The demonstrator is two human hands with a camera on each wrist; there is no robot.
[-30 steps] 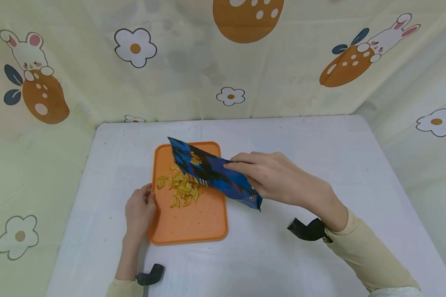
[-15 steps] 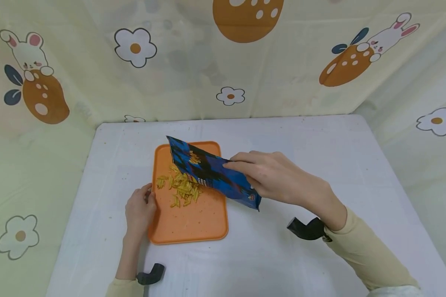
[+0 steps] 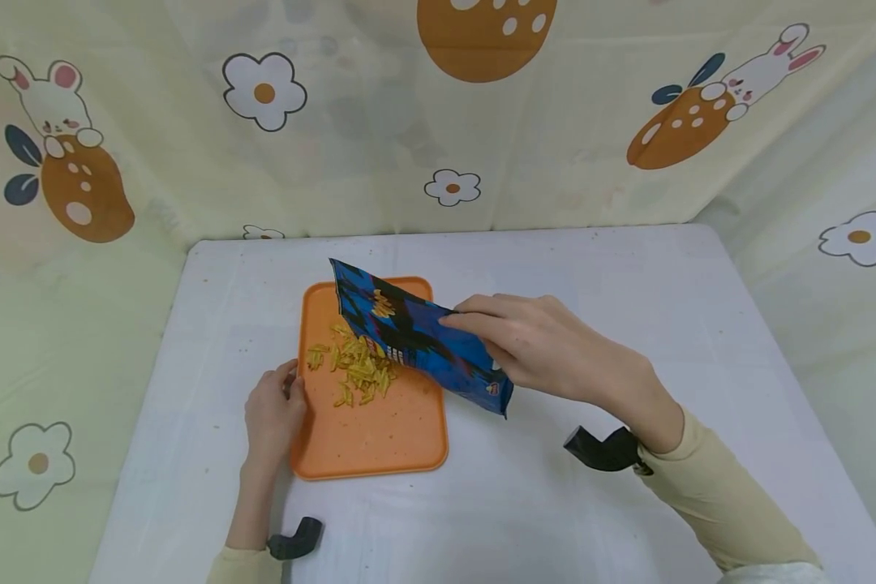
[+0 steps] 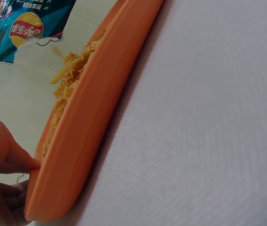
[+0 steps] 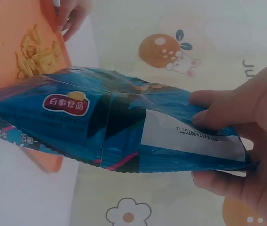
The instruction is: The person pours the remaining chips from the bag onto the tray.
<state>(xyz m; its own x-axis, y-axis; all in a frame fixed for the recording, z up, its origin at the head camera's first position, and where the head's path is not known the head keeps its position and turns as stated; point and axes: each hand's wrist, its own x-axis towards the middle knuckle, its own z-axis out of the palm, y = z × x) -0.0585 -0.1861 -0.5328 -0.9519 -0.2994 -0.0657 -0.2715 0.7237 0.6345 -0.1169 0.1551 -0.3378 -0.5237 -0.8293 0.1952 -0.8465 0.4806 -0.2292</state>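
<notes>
Your pouring looks partly done.
Nearest you, your left hand (image 3: pixel 273 415) pinches the left rim of the orange tray (image 3: pixel 380 442) between thumb and fingers; yellow snack sticks (image 3: pixel 362 373) already lie heaped on it. Just beyond, your right hand (image 3: pixel 533 345) grips the blue bag (image 3: pixel 427 334), thumb and fingers closed on it, tilted over the heap; any contents left to pour are hidden.

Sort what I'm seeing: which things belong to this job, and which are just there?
In use:
blue snack bag, in the right hand
orange tray, held by the left hand
yellow snack pieces, on the tray

Just there:
white table
printed curtain
black wrist fittings
</notes>
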